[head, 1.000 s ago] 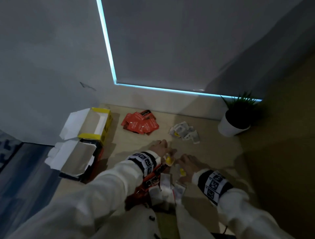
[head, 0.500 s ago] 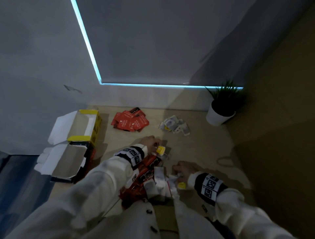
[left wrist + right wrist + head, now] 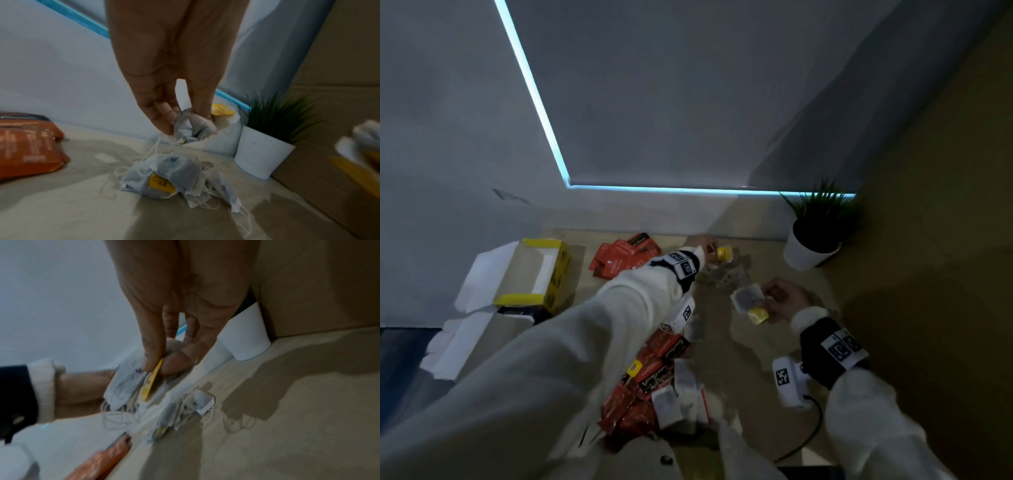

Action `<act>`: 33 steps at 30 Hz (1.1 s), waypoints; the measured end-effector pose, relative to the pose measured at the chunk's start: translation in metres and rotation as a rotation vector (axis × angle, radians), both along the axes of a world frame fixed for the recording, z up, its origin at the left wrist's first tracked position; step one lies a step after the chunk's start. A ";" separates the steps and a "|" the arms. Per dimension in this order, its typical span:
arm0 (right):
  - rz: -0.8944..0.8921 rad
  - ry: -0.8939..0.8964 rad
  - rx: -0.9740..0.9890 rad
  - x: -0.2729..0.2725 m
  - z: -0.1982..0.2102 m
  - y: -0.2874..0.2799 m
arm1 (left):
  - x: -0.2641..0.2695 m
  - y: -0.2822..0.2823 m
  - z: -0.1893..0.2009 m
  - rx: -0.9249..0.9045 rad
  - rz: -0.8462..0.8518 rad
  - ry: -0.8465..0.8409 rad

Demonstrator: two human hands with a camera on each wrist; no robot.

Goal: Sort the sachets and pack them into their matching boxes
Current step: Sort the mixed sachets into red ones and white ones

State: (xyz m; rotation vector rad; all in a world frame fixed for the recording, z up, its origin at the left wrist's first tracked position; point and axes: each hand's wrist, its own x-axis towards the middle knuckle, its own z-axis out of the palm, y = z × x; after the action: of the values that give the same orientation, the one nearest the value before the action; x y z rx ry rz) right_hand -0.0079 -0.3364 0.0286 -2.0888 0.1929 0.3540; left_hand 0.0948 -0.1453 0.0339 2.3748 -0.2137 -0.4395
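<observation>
My left hand (image 3: 703, 250) (image 3: 180, 120) pinches a crumpled white tea bag (image 3: 193, 128) with a yellow tag (image 3: 723, 253) just above the far pile of white tea bags (image 3: 164, 180) (image 3: 726, 277). My right hand (image 3: 780, 301) (image 3: 162, 365) pinches white tea bags (image 3: 746, 296) (image 3: 127, 382) and a yellow tag (image 3: 151, 382) a little above the table. Red sachets (image 3: 623, 255) lie stacked at the back. A mixed heap of red and white sachets (image 3: 654, 387) lies near my body. An open yellow box (image 3: 541, 270) and an open dark box (image 3: 482, 329) stand at the left.
A potted plant in a white pot (image 3: 811, 243) stands at the back right corner. A grey wall with a lit blue strip (image 3: 654, 188) closes off the back. A brown wall (image 3: 928, 240) bounds the right side. The tan table top (image 3: 756, 359) lies between the piles.
My left hand has moved from the near heap out to the far white pile, carrying a tea bag. My right hand has lifted tea bags off the table and moved forward.
</observation>
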 end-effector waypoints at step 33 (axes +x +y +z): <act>0.854 0.125 -0.634 -0.041 -0.037 0.117 | -0.182 0.143 -0.045 0.547 0.274 0.240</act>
State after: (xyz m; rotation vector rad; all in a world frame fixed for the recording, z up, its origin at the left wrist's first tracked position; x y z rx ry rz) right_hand -0.0489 -0.2197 -0.0085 -2.6945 -0.6174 1.0383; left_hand -0.0868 -0.0025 -0.0107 2.7890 0.3861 -0.7129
